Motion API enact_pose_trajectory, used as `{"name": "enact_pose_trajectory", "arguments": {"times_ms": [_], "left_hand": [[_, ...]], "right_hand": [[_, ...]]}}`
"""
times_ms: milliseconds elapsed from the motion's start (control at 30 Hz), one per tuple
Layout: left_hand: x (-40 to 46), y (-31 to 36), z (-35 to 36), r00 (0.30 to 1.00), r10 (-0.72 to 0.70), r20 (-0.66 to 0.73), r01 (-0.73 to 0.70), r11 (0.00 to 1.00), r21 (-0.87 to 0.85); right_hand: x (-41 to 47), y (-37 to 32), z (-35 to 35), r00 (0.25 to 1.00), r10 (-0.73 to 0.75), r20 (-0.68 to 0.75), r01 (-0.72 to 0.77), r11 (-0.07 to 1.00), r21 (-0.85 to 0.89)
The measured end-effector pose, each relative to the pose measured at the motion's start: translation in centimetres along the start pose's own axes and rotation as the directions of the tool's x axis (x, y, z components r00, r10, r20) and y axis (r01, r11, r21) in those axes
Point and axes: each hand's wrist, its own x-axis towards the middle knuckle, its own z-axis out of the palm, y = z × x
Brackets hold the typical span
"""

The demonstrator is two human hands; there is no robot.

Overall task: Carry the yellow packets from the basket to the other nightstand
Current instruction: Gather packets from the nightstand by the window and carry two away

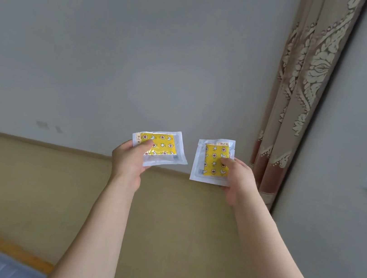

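Two hands, left [130, 157] and right [238, 182], each pinch a yellow packet [161, 146] [213, 161], thumbs hiding part.

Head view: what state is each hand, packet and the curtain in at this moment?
Left hand: raised, pinching the left packet.
Left packet: held in the air, sealed, long side across.
Right hand: raised, pinching the right packet.
Right packet: held in the air, sealed, long side upright.
Curtain: hanging gathered by the wall corner.
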Motion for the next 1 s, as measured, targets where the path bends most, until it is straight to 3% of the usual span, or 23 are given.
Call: {"name": "enact_pose_trajectory", "arguments": {"times_ms": [200,567,767,1000], "left_hand": [[10.7,1.9,4.7,0.999,0.009,-0.035,-0.01,0.999,-0.044],[30.6,2.4,-0.2,0.954,0.021,-0.301,-0.062,0.99,-0.128],[42.0,7.6,-6.7,0.893,0.082,-0.443,-0.142,0.984,-0.105],[52.9,12.5,-12.0,0.817,0.131,-0.562,-0.218,0.972,-0.09]], "right_hand": [[12.3,-4.9,5.6,0.998,-0.003,0.065,0.003,1.0,0.008],[29.8,-3.4,23.5,0.958,0.071,0.279,-0.047,0.995,-0.092],[37.1,-3.5,39.5,0.871,0.117,0.478,-0.04,0.985,-0.168],[43.0,-2.1,54.1,0.765,0.201,0.612,-0.062,0.969,-0.241]]}}
